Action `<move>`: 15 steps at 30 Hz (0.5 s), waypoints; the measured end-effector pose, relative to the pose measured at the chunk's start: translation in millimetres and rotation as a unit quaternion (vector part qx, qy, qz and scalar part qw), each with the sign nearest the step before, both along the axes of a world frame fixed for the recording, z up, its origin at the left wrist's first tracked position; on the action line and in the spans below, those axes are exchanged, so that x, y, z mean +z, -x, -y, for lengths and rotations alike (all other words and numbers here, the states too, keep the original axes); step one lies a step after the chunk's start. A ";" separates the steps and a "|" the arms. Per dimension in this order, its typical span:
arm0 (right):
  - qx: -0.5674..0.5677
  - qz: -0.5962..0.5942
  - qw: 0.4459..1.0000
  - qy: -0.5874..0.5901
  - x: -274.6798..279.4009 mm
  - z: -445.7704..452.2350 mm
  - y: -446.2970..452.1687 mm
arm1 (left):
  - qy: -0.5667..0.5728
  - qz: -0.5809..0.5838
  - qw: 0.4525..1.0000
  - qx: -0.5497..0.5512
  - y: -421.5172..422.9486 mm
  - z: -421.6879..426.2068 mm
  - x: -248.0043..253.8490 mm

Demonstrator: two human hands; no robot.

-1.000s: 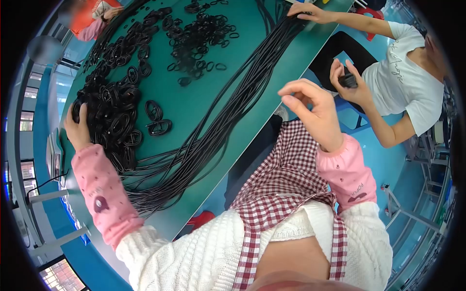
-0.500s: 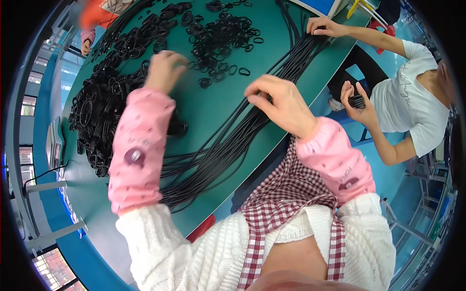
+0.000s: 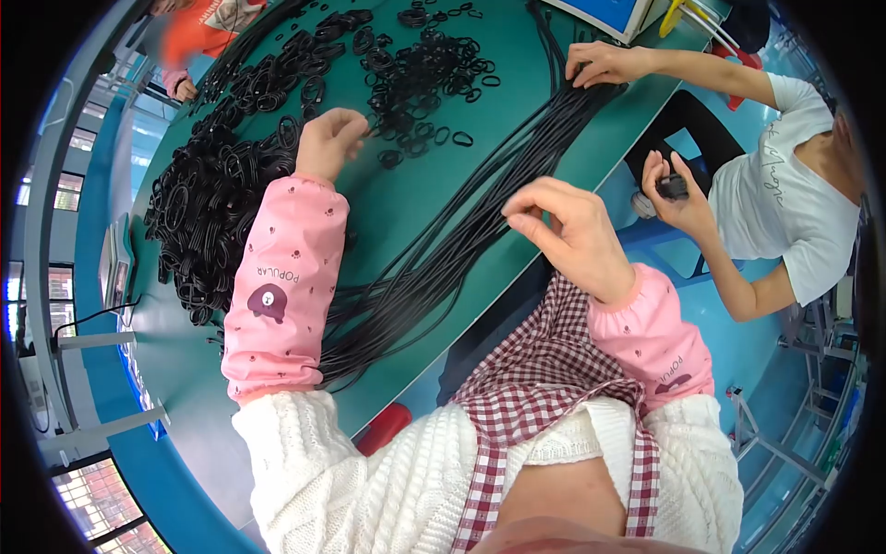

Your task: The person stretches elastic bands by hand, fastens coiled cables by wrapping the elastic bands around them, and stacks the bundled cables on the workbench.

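Observation:
My left hand (image 3: 330,145) hovers over the green table beside the black rings. Its fingers are bent together, and whatever they hold is too small to make out. Loose small black rings (image 3: 429,78) lie just beyond its fingertips, and a large heap of coiled black cables (image 3: 217,198) lies to its left. My right hand (image 3: 565,226) is at the near side of a long bundle of black cables (image 3: 461,242), thumb and forefinger pinched close together. Whether a cable is between them cannot be seen. The bundle runs diagonally, its lower end partly behind my left sleeve.
On the right, a co-worker's hand (image 3: 604,65) rests on the bundle's far end; their other hand (image 3: 678,192) holds a small black piece. Another person's hand (image 3: 186,90) is at the far left edge. A blue-and-white tray (image 3: 604,13) stands at the back.
My right hand has moved right and toward me, off the cable bundle. My left hand has shifted slightly right and toward me, its fingers more curled. The co-worker's far hand has moved slightly left.

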State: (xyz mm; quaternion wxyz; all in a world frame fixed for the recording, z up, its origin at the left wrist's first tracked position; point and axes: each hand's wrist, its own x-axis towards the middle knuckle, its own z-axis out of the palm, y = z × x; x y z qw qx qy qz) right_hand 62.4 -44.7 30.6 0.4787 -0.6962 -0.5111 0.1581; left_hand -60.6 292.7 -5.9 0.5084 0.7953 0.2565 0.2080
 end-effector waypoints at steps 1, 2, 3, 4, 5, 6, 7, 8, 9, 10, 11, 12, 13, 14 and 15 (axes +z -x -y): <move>0.005 0.011 1.000 -0.015 -3.9 -4.3 -2.2 | -0.017 0.006 1.000 0.014 0.7 -1.4 -3.3; 0.005 0.022 1.000 -0.013 -9.2 -11.4 -7.2 | -0.035 0.013 0.999 0.028 0.9 -4.2 -6.5; 0.006 0.033 0.999 -0.011 -15.4 -21.0 -13.2 | -0.081 -0.028 0.994 0.069 0.7 -9.0 -8.2; 0.007 0.044 0.999 -0.010 -21.7 -31.8 -18.7 | -0.104 -0.048 0.991 0.064 3.1 -15.7 -13.6; -0.004 0.066 0.998 -0.001 -27.6 -43.9 -24.9 | -0.128 -0.067 0.988 0.058 5.4 -23.9 -22.0; -0.015 0.087 0.996 0.009 -33.8 -57.0 -30.8 | -0.152 -0.087 0.983 0.052 7.2 -30.1 -28.9; -0.027 0.107 0.994 0.019 -39.4 -69.6 -35.5 | -0.200 -0.111 0.973 0.002 9.1 -26.4 -26.9; -0.038 0.112 0.993 0.019 -44.3 -81.8 -39.8 | -0.228 -0.104 0.968 0.003 10.6 -20.9 -26.4; -0.050 0.118 0.992 0.020 -48.7 -92.8 -43.7 | -0.253 -0.096 0.963 0.004 8.4 -0.4 -16.3; -0.061 0.124 0.990 0.022 -49.6 -102.3 -46.5 | -0.278 -0.087 0.957 0.006 4.7 12.3 -9.0; -0.076 0.133 0.987 0.045 -49.1 -110.8 -47.5 | -0.264 -0.088 0.960 0.007 1.8 13.6 -6.4; -0.090 0.151 0.983 0.050 -46.9 -115.2 -46.3 | -0.280 -0.100 0.955 0.001 -1.9 11.2 -8.8; -0.103 0.169 0.979 0.055 -43.2 -119.3 -44.5 | -0.295 -0.113 0.949 -0.003 -6.2 6.2 -12.2; -0.115 0.187 0.974 0.058 -39.6 -123.0 -42.8 | -0.311 -0.126 0.942 -0.007 -10.0 0.2 -15.3; -0.112 0.189 0.974 0.047 -36.9 -124.0 -40.1 | -0.329 -0.152 0.932 -0.018 -13.9 -5.6 -20.0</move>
